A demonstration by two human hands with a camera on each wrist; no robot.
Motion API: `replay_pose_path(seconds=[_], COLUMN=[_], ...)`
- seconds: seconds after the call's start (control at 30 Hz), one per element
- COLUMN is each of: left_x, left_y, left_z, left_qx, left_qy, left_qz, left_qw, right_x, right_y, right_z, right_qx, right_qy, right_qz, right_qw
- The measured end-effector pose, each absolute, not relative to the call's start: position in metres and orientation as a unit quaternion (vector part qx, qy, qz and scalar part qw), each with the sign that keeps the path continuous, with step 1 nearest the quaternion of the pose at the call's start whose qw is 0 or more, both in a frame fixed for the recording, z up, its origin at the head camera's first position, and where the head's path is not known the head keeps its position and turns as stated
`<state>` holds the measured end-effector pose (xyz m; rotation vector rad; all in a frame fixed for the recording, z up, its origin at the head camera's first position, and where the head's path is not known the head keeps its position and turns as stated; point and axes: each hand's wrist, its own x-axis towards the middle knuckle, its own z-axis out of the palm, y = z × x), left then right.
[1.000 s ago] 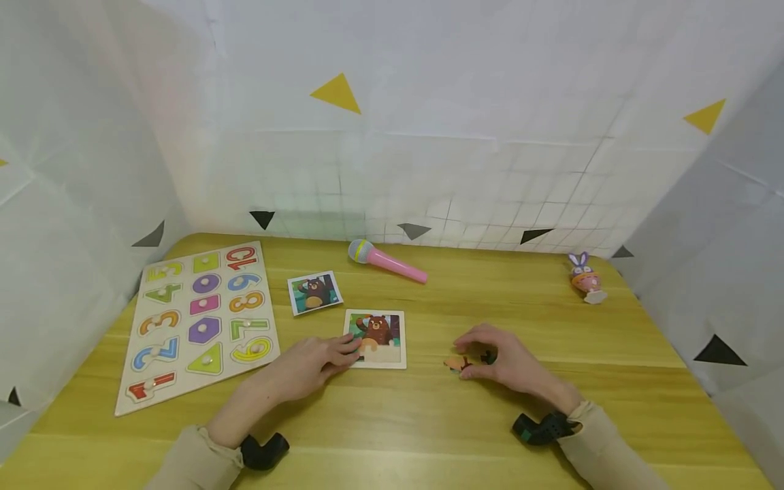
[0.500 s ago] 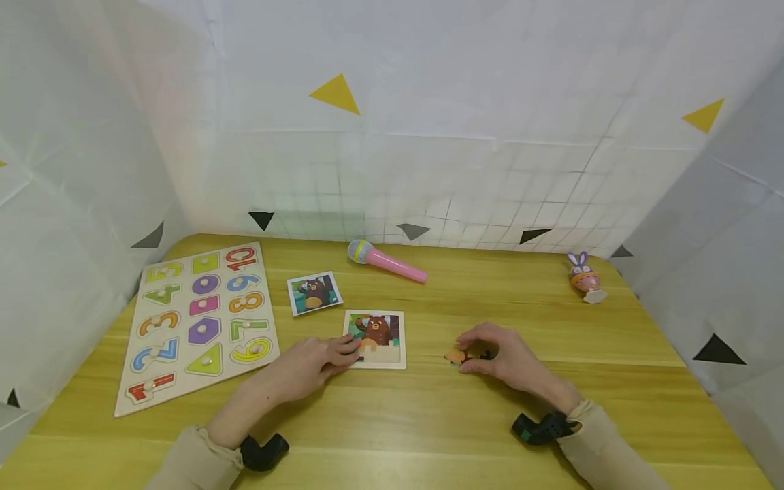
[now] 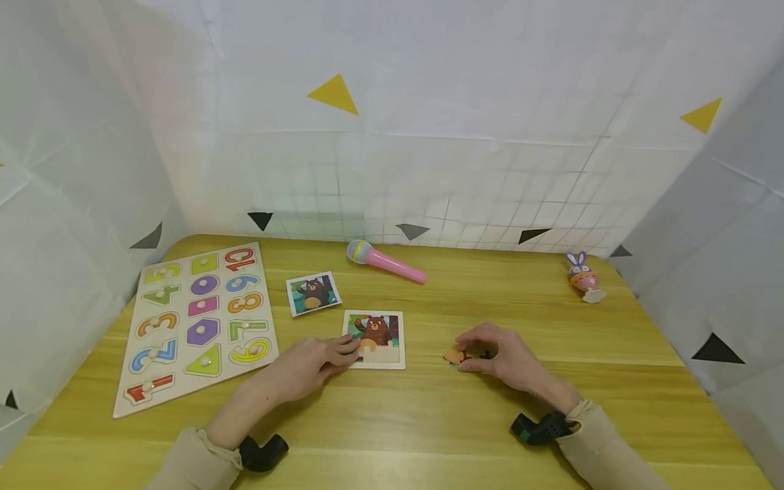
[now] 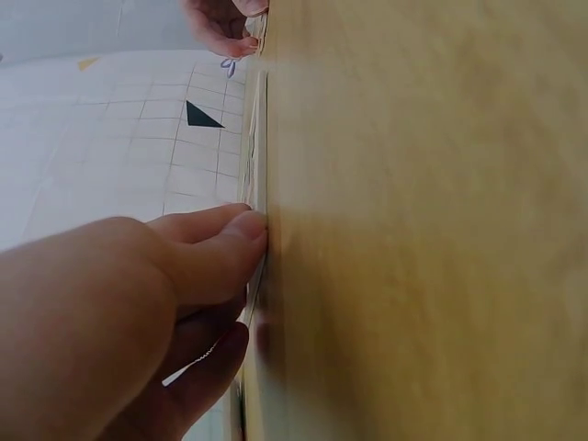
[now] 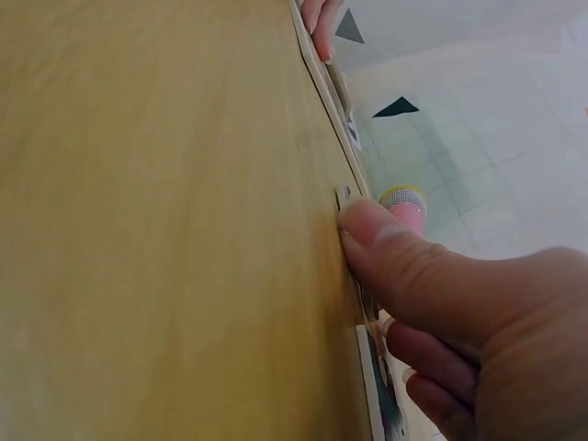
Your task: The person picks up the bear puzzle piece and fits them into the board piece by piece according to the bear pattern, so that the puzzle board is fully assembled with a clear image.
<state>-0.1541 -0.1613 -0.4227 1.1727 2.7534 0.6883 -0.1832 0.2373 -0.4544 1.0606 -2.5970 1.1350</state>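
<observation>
A small square bear jigsaw board (image 3: 401, 340) lies flat in the middle of the table, its lower part bare wood. My left hand (image 3: 312, 367) holds this board by its left edge, thumb at the near side, covering a corner of the picture. To the right, my right hand (image 3: 508, 355) pinches an orange and brown jigsaw piece (image 3: 454, 355) between thumb and fingers, at or just above the tabletop. Another dark jigsaw piece (image 5: 372, 377) lies under that palm, partly hidden. Behind the board rests a square bear picture card (image 3: 314, 292).
A wooden number and shape peg board (image 3: 202, 330) lies at the left. A pink toy microphone (image 3: 388, 262) is at the back. A small rabbit figure (image 3: 584, 278) stands near the far right corner. White cloth walls (image 3: 429, 88) enclose the table.
My right hand's thumb and fingers have closed in on the orange and brown jigsaw piece, which has turned slightly. The left hand stays on the board.
</observation>
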Motion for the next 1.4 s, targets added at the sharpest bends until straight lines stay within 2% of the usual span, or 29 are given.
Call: replay_pose_path(seconds=[0.5,0.73,1.1,1.4], left_x=[-0.154,-0.155,-0.153,-0.154], left_y=[-0.162,-0.160,-0.160,-0.161], left_z=[-0.425,-0.426,-0.424,-0.423], left_qx=[0.369,0.386,0.377,0.367], left_qy=[0.899,0.894,0.899,0.901], left_qz=[0.232,0.228,0.223,0.226], left_qw=[0.036,0.020,0.026,0.037], right_x=[-0.181,-0.179,-0.181,-0.185], right_y=[0.231,0.229,0.192,0.164], right_z=[-0.452,-0.447,-0.433,-0.435], right_qx=[0.352,0.349,0.346,0.364], right_qy=[-0.851,-0.848,-0.854,-0.845], right_qz=[0.385,0.394,0.379,0.388], right_qw=[0.053,0.063,0.090,0.062])
